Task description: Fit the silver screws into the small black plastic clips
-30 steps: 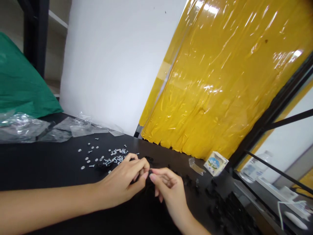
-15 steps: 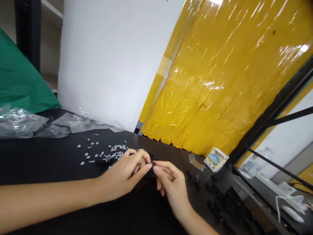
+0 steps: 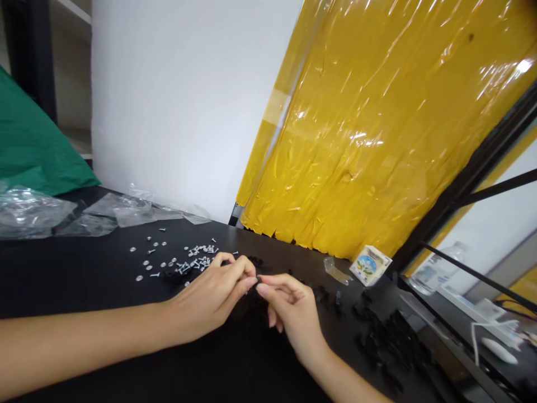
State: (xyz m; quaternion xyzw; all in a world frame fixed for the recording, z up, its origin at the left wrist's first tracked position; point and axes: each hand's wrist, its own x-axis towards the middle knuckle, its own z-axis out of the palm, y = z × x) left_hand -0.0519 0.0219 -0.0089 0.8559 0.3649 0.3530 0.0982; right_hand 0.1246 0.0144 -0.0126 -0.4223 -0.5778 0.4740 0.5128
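My left hand (image 3: pixel 222 288) and my right hand (image 3: pixel 291 302) meet fingertip to fingertip above the black table (image 3: pixel 188 369). Between them is a small black piece (image 3: pixel 258 279), pinched by the thumb and forefinger of each hand. Most of it is covered by the fingers, so its exact kind cannot be made out. Just behind my left hand lies a loose pile of small silver screws (image 3: pixel 197 262), with several round washers (image 3: pixel 146 262) scattered to its left. Many small black parts (image 3: pixel 390 347) lie spread on the table to the right of my right hand.
Crumpled clear plastic bags (image 3: pixel 33 212) line the table's back left, below a green sheet (image 3: pixel 37 145). A small printed box (image 3: pixel 370 265) stands at the back right beside a clear plastic strip (image 3: pixel 338 271). Beyond the dark frame are a bottle (image 3: pixel 436 268) and a white cable (image 3: pixel 474 341).
Both hands still pinch the small black piece, with only a slight shift of the fingers. The whole view has moved a little, so the surroundings sit slightly further left.
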